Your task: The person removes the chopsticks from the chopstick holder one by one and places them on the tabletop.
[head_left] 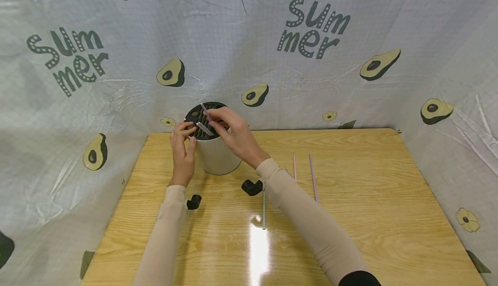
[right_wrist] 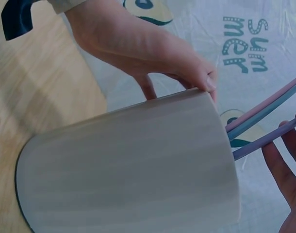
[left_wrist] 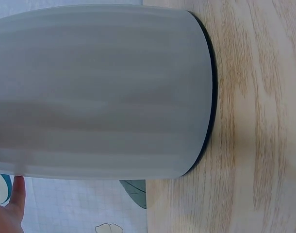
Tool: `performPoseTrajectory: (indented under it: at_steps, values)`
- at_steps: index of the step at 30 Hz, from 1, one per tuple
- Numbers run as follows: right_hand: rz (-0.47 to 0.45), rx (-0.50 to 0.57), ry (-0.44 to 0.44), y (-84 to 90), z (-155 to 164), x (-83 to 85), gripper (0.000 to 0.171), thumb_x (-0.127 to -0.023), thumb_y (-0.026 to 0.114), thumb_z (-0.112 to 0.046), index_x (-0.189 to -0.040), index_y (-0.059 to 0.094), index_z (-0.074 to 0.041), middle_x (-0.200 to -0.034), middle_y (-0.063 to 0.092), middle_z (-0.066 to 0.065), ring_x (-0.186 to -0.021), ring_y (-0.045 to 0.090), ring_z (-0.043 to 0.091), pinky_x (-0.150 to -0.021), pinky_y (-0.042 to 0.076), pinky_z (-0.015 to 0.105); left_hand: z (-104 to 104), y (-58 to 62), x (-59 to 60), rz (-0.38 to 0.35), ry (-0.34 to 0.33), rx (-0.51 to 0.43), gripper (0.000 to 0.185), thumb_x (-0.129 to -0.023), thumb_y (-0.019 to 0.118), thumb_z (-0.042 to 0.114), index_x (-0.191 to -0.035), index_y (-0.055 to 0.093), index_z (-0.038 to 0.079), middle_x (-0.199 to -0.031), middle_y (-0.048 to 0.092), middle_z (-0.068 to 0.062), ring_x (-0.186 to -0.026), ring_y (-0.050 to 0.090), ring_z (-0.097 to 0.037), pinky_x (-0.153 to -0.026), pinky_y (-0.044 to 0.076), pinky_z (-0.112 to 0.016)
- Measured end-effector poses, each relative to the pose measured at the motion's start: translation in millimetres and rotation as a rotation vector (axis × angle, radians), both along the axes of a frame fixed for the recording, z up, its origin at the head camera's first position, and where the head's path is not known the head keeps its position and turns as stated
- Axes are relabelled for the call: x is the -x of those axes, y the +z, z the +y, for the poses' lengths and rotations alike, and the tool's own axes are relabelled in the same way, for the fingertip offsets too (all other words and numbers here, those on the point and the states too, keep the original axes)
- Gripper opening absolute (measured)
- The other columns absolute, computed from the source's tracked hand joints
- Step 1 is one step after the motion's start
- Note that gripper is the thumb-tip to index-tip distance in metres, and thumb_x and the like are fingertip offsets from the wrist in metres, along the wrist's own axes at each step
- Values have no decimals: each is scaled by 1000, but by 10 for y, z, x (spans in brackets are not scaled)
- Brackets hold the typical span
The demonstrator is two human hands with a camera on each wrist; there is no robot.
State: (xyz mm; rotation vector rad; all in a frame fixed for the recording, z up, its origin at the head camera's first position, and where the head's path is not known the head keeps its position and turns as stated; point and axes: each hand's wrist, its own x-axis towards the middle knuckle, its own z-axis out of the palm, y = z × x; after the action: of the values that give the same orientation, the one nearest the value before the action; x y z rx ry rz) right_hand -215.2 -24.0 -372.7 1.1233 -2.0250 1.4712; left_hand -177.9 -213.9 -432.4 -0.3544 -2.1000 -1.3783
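Both hands at cup [head_left: 218, 156]: left hand [head_left: 183, 145] steadies rim, right hand [head_left: 233, 132] pinches straws [head_left: 205, 122].

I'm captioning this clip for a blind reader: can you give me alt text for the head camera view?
Two hands work at the slotted black top of a white cylindrical holder on a wooden table: the right hand pinches a straw over the slots, the left hand grips the rim. Three more straws and two black elbow pieces lie nearby.

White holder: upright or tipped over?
Upright. The white holder stands on its base on the table, its black slotted top facing up.
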Motion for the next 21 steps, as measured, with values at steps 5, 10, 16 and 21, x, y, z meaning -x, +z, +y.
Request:
performPoseTrajectory:
  at_steps: [5, 10, 16, 21]
  values:
    - [27, 18, -1, 46, 0, -13, 31, -101, 65, -2, -131, 65, 0, -122, 68, 14, -108, 69, 22, -92, 58, 19, 6, -4, 0, 2, 7, 8, 32, -105, 46, 7, -131, 57, -9, -149, 47, -26, -153, 27, -37, -114, 31, -44]
    - [69, 54, 11, 94, -2, -24, 31, -100, 65, 1, -131, 65, 1, -120, 69, 14, -106, 68, 21, -92, 58, 20, 7, -11, 3, 19, 4, 9, 31, -105, 47, 5, -130, 57, -10, -148, 48, -28, -152, 27, -44, -113, 30, -40]
    - [122, 98, 23, 225, 17, -59, 29, -99, 66, 2, -128, 65, 4, -117, 69, 16, -105, 69, 23, -91, 59, 22, 8, 1, -3, 13, 7, 8, 32, -104, 47, 5, -131, 57, -10, -148, 48, -26, -152, 28, -39, -112, 30, -35]
    - [161, 140, 35, 328, 38, -95, 29, -97, 67, 5, -126, 66, 7, -117, 69, 19, -103, 70, 25, -89, 61, 25, 9, 4, 1, 20, 10, 9, 31, -104, 46, 4, -130, 56, -9, -148, 48, -26, -152, 29, -37, -112, 30, -32]
